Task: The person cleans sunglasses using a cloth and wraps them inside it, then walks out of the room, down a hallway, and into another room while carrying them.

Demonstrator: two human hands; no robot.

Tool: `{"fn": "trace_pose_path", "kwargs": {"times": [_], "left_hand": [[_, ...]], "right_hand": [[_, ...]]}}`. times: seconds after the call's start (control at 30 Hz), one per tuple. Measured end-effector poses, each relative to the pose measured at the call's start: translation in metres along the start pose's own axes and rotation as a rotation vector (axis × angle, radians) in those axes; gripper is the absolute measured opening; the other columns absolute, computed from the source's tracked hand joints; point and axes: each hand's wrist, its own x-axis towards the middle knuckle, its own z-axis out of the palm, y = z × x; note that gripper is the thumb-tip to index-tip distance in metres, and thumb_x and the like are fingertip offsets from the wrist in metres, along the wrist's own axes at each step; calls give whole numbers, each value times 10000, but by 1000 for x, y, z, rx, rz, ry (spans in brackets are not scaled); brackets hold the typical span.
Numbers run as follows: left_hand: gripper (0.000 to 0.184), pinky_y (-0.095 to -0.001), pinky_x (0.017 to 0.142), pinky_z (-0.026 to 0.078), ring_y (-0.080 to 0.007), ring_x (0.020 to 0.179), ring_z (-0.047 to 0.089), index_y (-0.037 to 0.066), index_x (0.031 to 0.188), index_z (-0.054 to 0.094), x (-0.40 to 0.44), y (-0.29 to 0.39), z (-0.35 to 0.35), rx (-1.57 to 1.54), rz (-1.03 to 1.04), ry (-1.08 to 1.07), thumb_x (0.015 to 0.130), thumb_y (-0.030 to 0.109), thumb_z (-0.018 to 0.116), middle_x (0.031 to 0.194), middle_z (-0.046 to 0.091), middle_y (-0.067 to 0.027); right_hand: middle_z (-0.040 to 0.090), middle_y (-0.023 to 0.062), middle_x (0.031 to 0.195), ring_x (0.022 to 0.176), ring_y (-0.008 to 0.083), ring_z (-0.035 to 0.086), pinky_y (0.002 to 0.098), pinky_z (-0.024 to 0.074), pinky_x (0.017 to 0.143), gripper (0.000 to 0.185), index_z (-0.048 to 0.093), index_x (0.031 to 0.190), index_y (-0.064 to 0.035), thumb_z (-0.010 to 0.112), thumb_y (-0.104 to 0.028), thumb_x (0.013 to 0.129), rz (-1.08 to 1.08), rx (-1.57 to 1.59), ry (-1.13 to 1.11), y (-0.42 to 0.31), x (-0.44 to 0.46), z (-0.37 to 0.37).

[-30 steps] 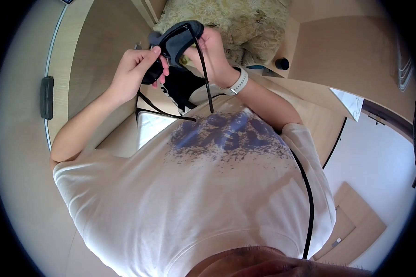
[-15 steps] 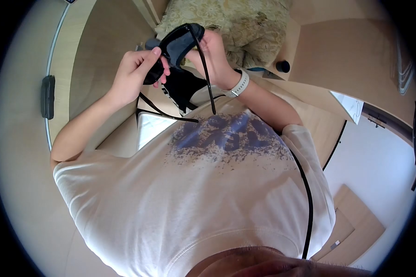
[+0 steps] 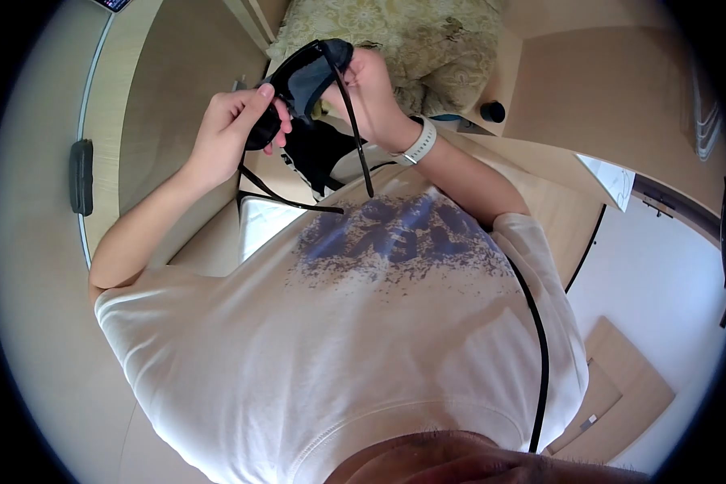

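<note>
A pair of black sunglasses (image 3: 305,78) is held up in front of my chest, lenses tilted and both temple arms unfolded, pointing back toward the white shirt (image 3: 363,339). My left hand (image 3: 220,133) pinches the lower left end of the frame, thumb on top and fingers curled beneath. At the opposite end, my right hand (image 3: 377,97) is closed around the other lens. Some of its fingers are hidden behind the lens and temple arm. A pale watch (image 3: 419,143) is strapped on my right wrist.
Patterned yellowish bedding or cushion (image 3: 436,48) lies beyond my hands. A dark round object (image 3: 492,112) sits on a wooden ledge at the right. At the far left is a dark oblong case (image 3: 81,177). A black cord (image 3: 542,355) runs down my right side.
The sunglasses and both hands have shifted very slightly to the left in view. The grip looks the same.
</note>
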Motion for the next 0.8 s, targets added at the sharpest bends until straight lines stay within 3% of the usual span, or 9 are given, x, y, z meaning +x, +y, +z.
{"fn": "trace_pose_path", "kwargs": {"times": [0.1,0.17,0.37,0.5,0.57,0.7,0.8], "left_hand": [[531,-249,552,495,-105,603,605,-26,822,665,1,-1,-1,-22,24,1,1081,372,427,725,655,-66],[531,-249,553,494,-102,605,604,-26,823,664,3,-3,-4,-27,21,-15,1081,373,428,727,653,-65],[525,-241,554,494,-97,602,601,-18,809,662,1,-6,-5,9,-23,-57,1081,366,431,715,648,-56],[524,-238,546,490,-93,591,597,-13,804,663,3,-7,-4,-2,-15,-28,1082,367,431,711,647,-51],[526,-237,542,488,-92,589,597,-12,805,664,3,-7,-6,-5,-7,-24,1082,368,430,711,647,-51],[522,-237,543,492,-91,601,607,-11,810,658,2,-9,-5,0,-40,-45,1083,370,428,713,647,-50],[518,-238,541,491,-88,607,610,-10,813,655,1,-6,-6,30,-41,-61,1083,370,429,717,649,-50]], "right_hand": [[694,7,896,828,69,609,240,508,736,133,663,966,31,664,67,838,-58,-113,-19,-1,4,-10],[696,16,897,843,71,616,243,512,755,133,664,969,32,657,68,841,9,7,84,-5,7,-9],[695,8,917,870,70,610,252,516,784,179,665,975,31,650,102,812,-70,-69,-44,4,1,1],[699,6,918,830,60,610,249,518,751,156,663,955,32,606,112,834,-49,-64,-100,3,-2,-12],[706,21,921,828,68,618,250,518,749,133,665,949,29,606,99,854,72,-79,-14,0,3,-16],[709,27,897,817,75,620,254,519,746,94,671,962,29,643,50,875,-44,6,-25,-5,6,1],[704,23,914,830,67,621,250,518,754,100,669,995,25,646,29,897,-71,-101,-86,10,-1,-4]]}}
